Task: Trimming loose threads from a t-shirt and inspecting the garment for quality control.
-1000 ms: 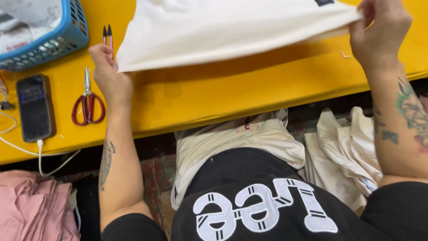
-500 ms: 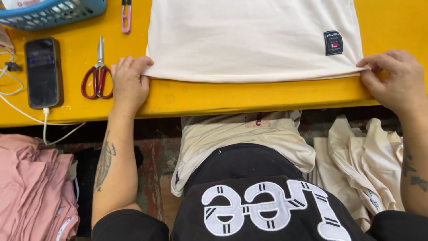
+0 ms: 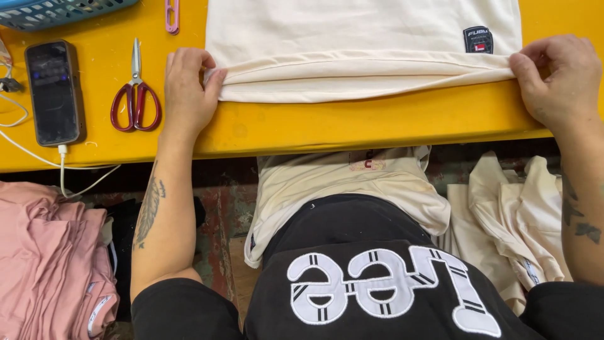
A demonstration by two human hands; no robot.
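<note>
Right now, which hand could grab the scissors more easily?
Left. The left hand pinches the cream garment's folded edge right beside the red-handled scissors on the yellow table. The right hand grips the far end, with the whole garment between.

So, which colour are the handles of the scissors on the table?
The scissors have dark red handles, seen best in the head view, beside the left hand.

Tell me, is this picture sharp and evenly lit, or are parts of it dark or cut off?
Head view: sharp and evenly lit on the yellow table, with no glare; the cream garment, left hand and right hand are crisp, with only soft shadows under them. Below the table edge it turns dimmer, around the pink stack. The blue basket is cut off at the top.
</note>
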